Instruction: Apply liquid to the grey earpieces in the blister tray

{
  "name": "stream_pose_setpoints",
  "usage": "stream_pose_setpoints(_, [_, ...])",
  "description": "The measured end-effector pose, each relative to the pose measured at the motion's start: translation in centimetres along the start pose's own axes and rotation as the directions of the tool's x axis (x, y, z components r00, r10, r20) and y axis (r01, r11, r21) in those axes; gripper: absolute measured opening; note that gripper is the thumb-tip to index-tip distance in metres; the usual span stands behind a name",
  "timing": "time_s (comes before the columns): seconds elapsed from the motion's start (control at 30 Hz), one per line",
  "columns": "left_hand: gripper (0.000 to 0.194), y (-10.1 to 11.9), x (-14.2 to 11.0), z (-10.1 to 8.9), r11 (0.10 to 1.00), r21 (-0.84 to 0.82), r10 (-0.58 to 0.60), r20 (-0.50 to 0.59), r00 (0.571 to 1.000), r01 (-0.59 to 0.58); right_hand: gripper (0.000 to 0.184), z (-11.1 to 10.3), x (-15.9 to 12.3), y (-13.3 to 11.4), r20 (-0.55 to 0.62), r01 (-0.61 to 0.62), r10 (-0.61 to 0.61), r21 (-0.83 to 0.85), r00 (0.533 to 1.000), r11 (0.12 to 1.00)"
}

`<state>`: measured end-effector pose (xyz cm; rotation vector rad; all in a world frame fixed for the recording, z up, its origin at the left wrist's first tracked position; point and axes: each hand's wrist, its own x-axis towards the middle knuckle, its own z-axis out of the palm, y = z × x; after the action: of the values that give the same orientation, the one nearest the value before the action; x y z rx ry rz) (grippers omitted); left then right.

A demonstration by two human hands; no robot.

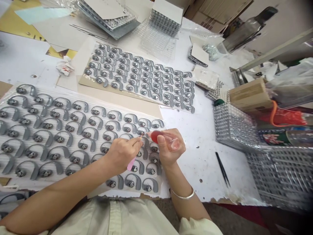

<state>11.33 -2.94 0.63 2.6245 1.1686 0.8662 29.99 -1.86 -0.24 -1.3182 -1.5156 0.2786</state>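
White bench is spreading under both hands. Left hand is pinching a slim pink tool; right hand is gripping a red squeeze bottle, its tip pointing at grey hooked parts on the panel along the front edge. Farther back, a second panel is lying; black tweezers are resting rightward, near the front edge.

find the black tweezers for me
In the head view, the black tweezers lie on the white table at the right, between the right hand and the clear plastic trays.
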Motion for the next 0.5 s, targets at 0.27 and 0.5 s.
stream_pose_setpoints(0.27, [0.028,-0.08,-0.08,-0.04,1.000,0.007,0.006,0.032,0.999,-0.007,0.011,0.19,0.11,-0.35,0.009,0.021,-0.022,0.029,1.000,0.999])
stream_pose_setpoints(0.5, [0.025,-0.35,-0.37,0.27,0.999,-0.029,-0.018,0.060,0.998,0.020,0.007,0.13,0.24,-0.54,-0.006,0.086,-0.086,0.013,0.996,0.996])
